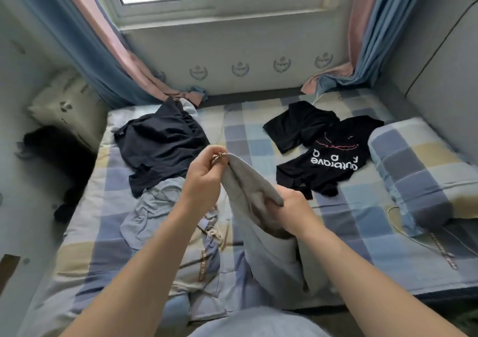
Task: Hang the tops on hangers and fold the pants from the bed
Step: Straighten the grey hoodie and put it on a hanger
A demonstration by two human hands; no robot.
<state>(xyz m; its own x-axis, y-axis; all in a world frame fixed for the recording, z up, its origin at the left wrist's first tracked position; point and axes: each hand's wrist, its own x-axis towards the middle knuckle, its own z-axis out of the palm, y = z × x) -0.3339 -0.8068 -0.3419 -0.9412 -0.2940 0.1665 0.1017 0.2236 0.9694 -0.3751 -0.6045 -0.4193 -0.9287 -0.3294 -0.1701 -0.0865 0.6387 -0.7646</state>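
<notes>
L hand [204, 178] pinches grey pants [248, 194] by a top corner, held up over bed [258, 119] mid, near edge. R hand [289, 207] fingers curl round the cloth lower down. Soft, light, floppy; prob. best taken by waistband corners.

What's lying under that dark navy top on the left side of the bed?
A pale blue garment pokes out from under the near edge of the navy top, both on the checked sheet. How far it reaches underneath, and whether anything else lies there, is covered.
</notes>
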